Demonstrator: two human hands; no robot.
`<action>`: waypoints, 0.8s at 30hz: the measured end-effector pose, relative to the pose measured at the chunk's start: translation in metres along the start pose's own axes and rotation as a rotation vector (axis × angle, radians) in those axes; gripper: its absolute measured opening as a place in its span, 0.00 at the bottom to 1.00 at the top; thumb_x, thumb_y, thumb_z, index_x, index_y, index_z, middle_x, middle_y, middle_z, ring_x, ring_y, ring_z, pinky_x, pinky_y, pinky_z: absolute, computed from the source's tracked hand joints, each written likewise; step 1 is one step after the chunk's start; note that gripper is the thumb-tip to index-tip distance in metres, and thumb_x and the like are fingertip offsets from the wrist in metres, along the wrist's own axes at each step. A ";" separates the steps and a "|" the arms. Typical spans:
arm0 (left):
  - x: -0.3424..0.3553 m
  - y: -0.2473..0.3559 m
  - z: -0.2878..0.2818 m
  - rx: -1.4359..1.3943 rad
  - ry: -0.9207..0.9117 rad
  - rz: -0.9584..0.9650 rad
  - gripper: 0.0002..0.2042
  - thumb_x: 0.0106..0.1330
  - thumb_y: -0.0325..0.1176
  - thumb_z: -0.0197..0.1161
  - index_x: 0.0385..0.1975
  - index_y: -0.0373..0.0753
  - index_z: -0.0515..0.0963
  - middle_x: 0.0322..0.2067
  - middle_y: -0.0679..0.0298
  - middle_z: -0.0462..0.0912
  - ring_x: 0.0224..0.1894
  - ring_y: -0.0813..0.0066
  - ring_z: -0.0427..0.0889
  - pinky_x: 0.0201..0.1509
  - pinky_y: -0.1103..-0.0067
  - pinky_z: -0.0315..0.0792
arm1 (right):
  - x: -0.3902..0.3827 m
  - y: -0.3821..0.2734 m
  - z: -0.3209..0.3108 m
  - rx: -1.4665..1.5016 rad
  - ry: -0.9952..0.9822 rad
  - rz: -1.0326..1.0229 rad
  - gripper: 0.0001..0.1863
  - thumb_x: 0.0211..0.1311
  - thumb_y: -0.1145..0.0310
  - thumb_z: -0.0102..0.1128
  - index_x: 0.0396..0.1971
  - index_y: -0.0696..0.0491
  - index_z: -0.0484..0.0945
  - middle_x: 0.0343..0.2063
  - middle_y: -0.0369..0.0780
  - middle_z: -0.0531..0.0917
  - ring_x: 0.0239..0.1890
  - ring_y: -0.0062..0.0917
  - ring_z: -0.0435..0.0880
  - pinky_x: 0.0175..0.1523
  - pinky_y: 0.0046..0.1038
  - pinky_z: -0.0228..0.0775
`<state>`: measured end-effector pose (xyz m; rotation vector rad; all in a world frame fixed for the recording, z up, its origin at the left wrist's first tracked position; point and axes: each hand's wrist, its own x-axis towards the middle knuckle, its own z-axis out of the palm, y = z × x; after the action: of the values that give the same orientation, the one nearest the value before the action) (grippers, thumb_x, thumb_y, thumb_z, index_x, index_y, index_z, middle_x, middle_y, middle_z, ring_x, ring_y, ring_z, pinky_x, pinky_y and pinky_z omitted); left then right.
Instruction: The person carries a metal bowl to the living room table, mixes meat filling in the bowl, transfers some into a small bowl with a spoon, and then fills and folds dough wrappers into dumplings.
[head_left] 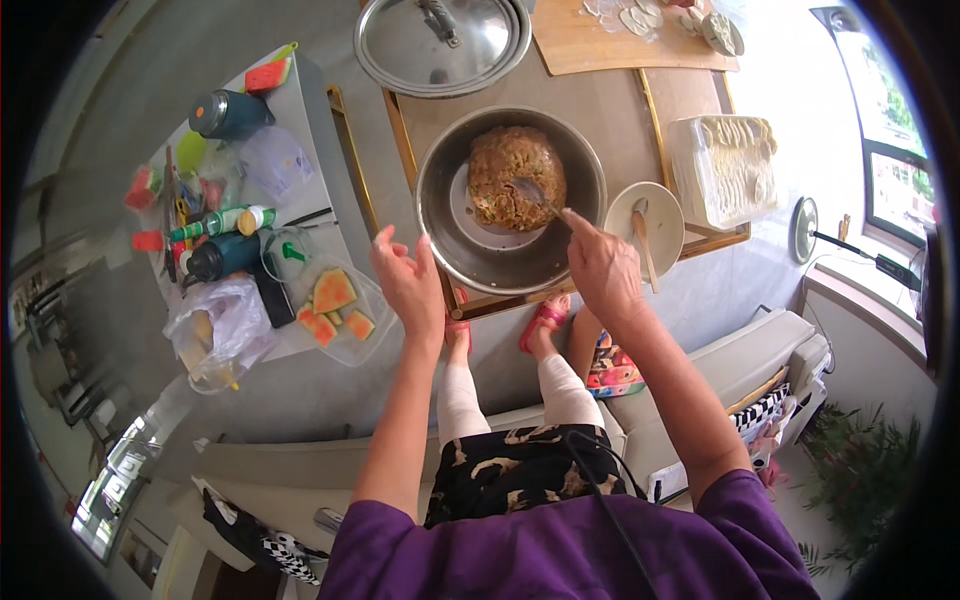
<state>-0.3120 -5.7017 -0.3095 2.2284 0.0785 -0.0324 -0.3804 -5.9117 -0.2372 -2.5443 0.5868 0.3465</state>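
At the tabletop's (625,110) near edge, the left hand (408,275) is just beside the bowl (450,240), fingers loosely spread and empty; the right hand (605,265) has its fingers wrapped round the spoon (533,190). I can't see anything bracing that round steel bowl, so a hard shove could skid it or flick mince (510,160) out. The mince sits inside, a lumpy, sticky-looking, green-flecked mound. Past it: a shiny lid (415,55).

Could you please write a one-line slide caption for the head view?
Right hand holding a metal spoon at a minced mixture inside a steel bowl, left hand open beside it.
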 end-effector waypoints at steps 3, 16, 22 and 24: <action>0.016 -0.012 0.020 0.107 0.029 0.015 0.20 0.62 0.36 0.60 0.49 0.31 0.66 0.30 0.58 0.68 0.33 0.64 0.70 0.41 0.71 0.67 | 0.012 0.009 0.029 -0.228 -0.020 -0.021 0.19 0.61 0.68 0.46 0.51 0.53 0.74 0.25 0.45 0.83 0.29 0.36 0.83 0.34 0.38 0.73; 0.031 -0.029 0.063 0.219 0.043 0.059 0.14 0.70 0.36 0.47 0.44 0.31 0.68 0.37 0.47 0.75 0.39 0.47 0.76 0.42 0.63 0.71 | 0.005 -0.014 0.055 -0.206 -0.041 -0.102 0.17 0.62 0.67 0.44 0.48 0.47 0.77 0.23 0.43 0.83 0.26 0.37 0.83 0.31 0.37 0.72; 0.033 -0.032 0.063 0.165 0.018 0.036 0.15 0.71 0.37 0.46 0.46 0.29 0.69 0.39 0.46 0.76 0.41 0.47 0.76 0.43 0.63 0.71 | 0.052 -0.012 0.011 -0.211 0.125 -0.004 0.18 0.60 0.70 0.45 0.50 0.47 0.75 0.22 0.45 0.82 0.25 0.38 0.83 0.31 0.37 0.73; 0.032 -0.030 0.066 0.139 0.007 0.018 0.16 0.71 0.37 0.46 0.47 0.29 0.69 0.40 0.46 0.77 0.41 0.47 0.76 0.44 0.63 0.71 | 0.060 -0.014 0.044 -0.277 -0.009 -0.003 0.15 0.60 0.70 0.45 0.46 0.49 0.75 0.21 0.46 0.81 0.24 0.38 0.82 0.30 0.37 0.72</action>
<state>-0.2819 -5.7342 -0.3753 2.3684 0.0622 -0.0209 -0.3276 -5.8984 -0.2891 -2.8054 0.5649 0.4665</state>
